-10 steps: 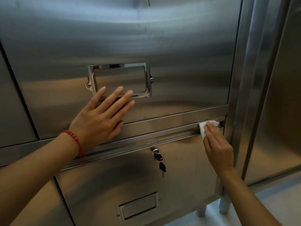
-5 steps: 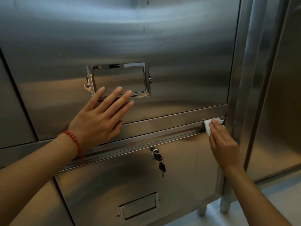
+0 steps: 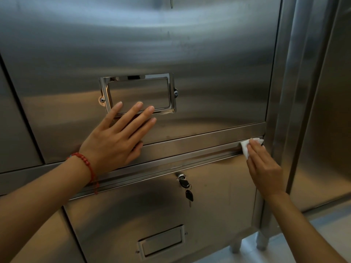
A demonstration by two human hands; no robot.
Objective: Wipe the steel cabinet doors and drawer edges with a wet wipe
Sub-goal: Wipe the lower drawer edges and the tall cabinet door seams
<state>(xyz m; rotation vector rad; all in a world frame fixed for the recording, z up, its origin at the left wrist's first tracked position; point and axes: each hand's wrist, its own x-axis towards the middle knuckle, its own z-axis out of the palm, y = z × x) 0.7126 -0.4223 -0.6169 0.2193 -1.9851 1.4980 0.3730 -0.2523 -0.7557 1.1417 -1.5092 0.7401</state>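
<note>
A steel cabinet door (image 3: 144, 44) fills the upper view, with a chrome label frame (image 3: 138, 93) on it. Below it runs the top edge of a steel drawer (image 3: 190, 154). My left hand (image 3: 115, 137), with a red bead bracelet at the wrist, rests flat on the door with straight fingers just under the frame. My right hand (image 3: 264, 166) presses a folded white wet wipe (image 3: 246, 148) against the right end of the drawer's top edge; my fingers cover most of the wipe.
A lock with hanging black keys (image 3: 185, 186) sits in the drawer front, above a small label frame (image 3: 161, 242). A steel post (image 3: 296, 92) and another panel (image 3: 330, 130) stand at the right. Cabinet feet (image 3: 247, 243) meet a pale floor (image 3: 315, 223).
My right hand has slid the wipe rightward along the drawer edge to its right end. My left hand has stayed flat on the door.
</note>
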